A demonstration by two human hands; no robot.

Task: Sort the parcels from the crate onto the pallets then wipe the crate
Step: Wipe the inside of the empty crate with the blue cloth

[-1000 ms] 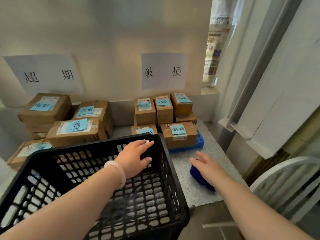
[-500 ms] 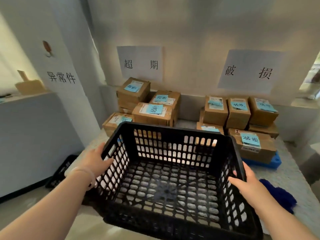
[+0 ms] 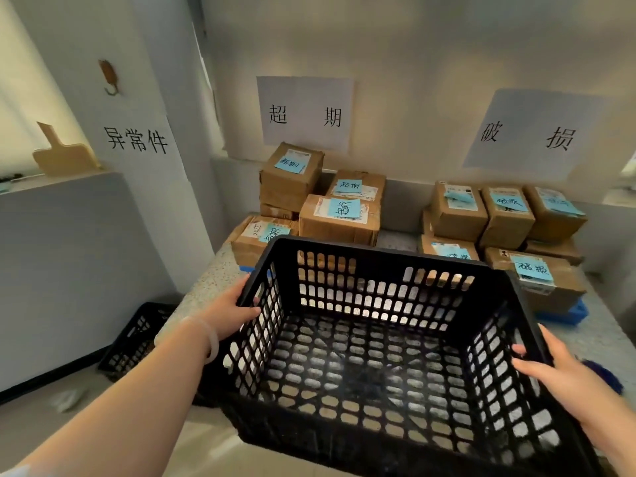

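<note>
Empty crate [image 3: 378, 252] now gripped on both sides

Nearest, the right hand [image 3: 550, 370] grasps the crate's right wall, thumb inside and fingers outside. The left hand [image 3: 229, 313] clasps the far-left corner of the rim. A second ago the right hand was reaching for the blue cloth [image 3: 606, 377], which lies just right of the crate, and only the left hand touched the rim. The crate sits at the near edge of the counter [image 3: 206, 287], overhanging it; whether it rests there or is lifted I cannot tell. Beyond, the parcels [image 3: 339, 215] stand in two piles under wall signs [image 3: 306, 113], the right pile on a blue pallet [image 3: 569, 313]. Sorting looks done, and I judge the crate is being set for wiping.
</note>
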